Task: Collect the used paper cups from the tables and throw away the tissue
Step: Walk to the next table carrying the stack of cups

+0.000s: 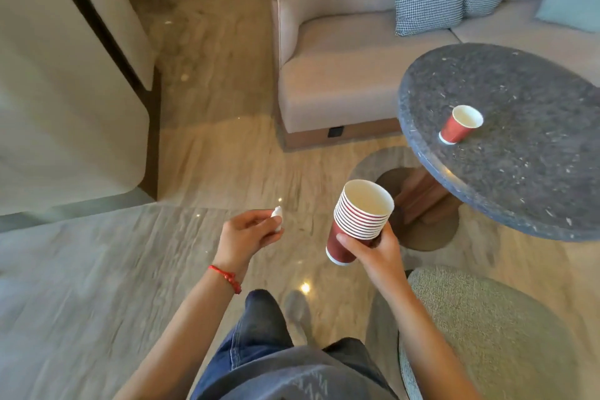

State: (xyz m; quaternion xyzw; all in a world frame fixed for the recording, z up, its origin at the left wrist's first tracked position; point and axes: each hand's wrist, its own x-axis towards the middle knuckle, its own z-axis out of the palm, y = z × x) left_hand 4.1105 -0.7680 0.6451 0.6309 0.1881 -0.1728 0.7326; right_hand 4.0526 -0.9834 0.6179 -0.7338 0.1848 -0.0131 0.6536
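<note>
My right hand (373,248) grips a stack of several nested red paper cups (358,217) with white insides, held tilted in front of me. My left hand (246,232) is closed on a small crumpled white tissue (277,216), which pokes out past the fingertips. One more red paper cup (459,124) stands alone on the round dark speckled table (519,178) at the right, well beyond and to the right of my right hand.
A beige sofa (341,75) with checked and blue cushions sits behind the table. A greenish round seat (487,328) is at the lower right. A cream wall panel (65,107) fills the left. Glossy marble floor (211,156) stretches ahead.
</note>
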